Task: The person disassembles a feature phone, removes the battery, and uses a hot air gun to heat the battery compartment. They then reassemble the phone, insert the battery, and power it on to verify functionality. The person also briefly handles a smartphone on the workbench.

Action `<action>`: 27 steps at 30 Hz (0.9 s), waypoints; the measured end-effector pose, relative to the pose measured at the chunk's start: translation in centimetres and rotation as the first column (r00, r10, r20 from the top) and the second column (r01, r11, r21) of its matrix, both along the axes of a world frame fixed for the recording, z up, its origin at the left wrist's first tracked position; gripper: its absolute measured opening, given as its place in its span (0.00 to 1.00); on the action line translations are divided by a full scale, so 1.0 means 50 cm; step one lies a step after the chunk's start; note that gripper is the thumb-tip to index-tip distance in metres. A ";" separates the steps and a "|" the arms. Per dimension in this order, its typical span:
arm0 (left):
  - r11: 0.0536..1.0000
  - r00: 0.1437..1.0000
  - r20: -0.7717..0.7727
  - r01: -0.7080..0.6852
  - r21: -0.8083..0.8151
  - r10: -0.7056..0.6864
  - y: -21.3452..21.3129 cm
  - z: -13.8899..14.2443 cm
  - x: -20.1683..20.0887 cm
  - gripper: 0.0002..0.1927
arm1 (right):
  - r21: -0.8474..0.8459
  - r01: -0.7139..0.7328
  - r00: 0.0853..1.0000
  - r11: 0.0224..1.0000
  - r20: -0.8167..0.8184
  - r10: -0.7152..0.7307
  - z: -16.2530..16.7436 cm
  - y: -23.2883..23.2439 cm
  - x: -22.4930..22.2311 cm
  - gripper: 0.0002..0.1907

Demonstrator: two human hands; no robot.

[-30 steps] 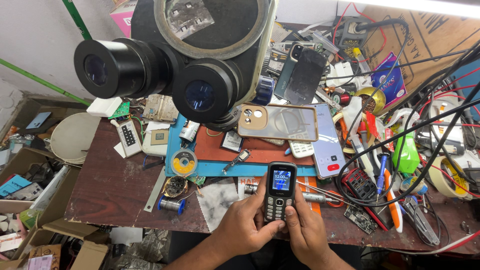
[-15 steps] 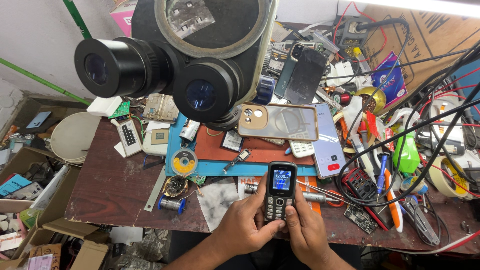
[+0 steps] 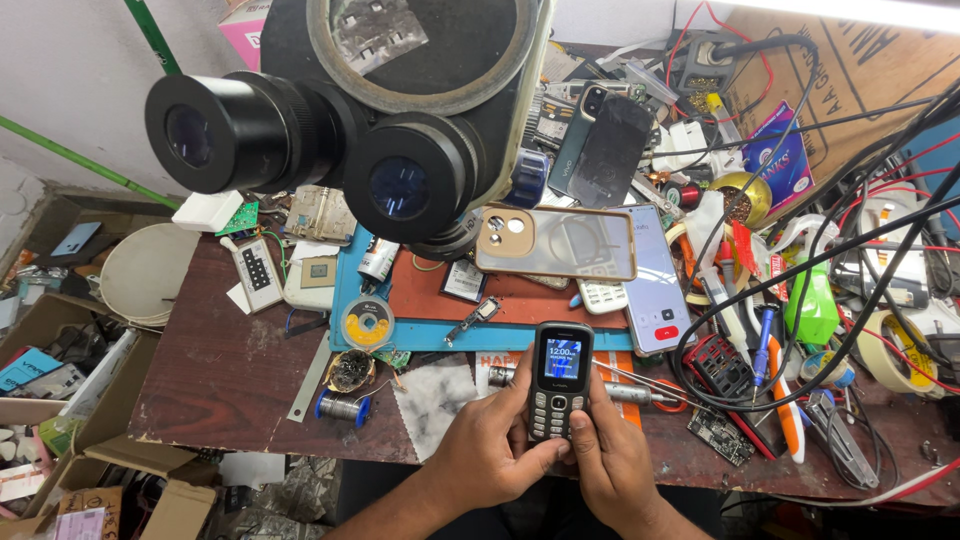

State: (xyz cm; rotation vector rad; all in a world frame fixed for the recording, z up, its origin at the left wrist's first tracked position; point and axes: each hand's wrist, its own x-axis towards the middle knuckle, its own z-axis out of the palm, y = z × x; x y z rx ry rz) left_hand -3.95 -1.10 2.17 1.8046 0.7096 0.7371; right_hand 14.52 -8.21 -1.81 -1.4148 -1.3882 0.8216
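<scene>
Both of my hands hold a small black keypad phone (image 3: 558, 385) upright over the front edge of the brown workbench (image 3: 220, 370); its screen is lit. My left hand (image 3: 492, 440) wraps the phone's left side. My right hand (image 3: 606, 460) supports the right side, thumb resting on the keypad. Just beyond the phone lie a metal tool (image 3: 630, 392) and a grey cloth (image 3: 435, 395).
A black stereo microscope (image 3: 370, 120) looms over the blue and red work mat (image 3: 450, 300). On the mat lie a clear phone case (image 3: 556, 243), a lit smartphone (image 3: 655, 280) and a solder reel (image 3: 366, 324). Black cables (image 3: 800, 290), tape rolls and tools crowd the right; cardboard boxes (image 3: 60, 400) sit left.
</scene>
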 end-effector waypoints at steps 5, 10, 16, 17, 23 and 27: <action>0.997 1.000 0.011 -0.009 -0.082 0.010 -0.003 -0.003 0.000 0.51 | -0.018 0.014 1.000 1.000 0.001 -0.014 0.003 0.002 -0.002 0.30; 0.968 0.970 0.243 0.033 -0.248 0.029 -0.006 -0.014 0.000 0.42 | -0.158 0.077 0.994 0.984 -0.061 -0.088 0.025 0.006 -0.002 0.43; 0.954 0.972 0.224 -0.006 -0.301 0.077 0.000 -0.026 0.005 0.35 | -0.240 0.055 0.897 0.969 -0.414 -0.154 0.060 0.028 0.003 0.55; 0.964 0.974 0.214 -0.017 -0.266 0.076 -0.001 -0.027 0.006 0.35 | -0.269 0.080 0.892 0.960 -0.411 -0.190 0.066 0.033 0.003 0.56; 0.963 0.973 0.216 -0.021 -0.270 0.081 -0.003 -0.026 0.006 0.34 | -0.456 0.178 0.769 0.872 -0.488 -0.413 0.100 0.055 0.034 0.54; 0.953 0.969 0.231 -0.017 -0.304 0.090 -0.003 -0.029 0.006 0.34 | -0.454 0.183 0.764 0.872 -0.493 -0.417 0.096 0.053 0.045 0.56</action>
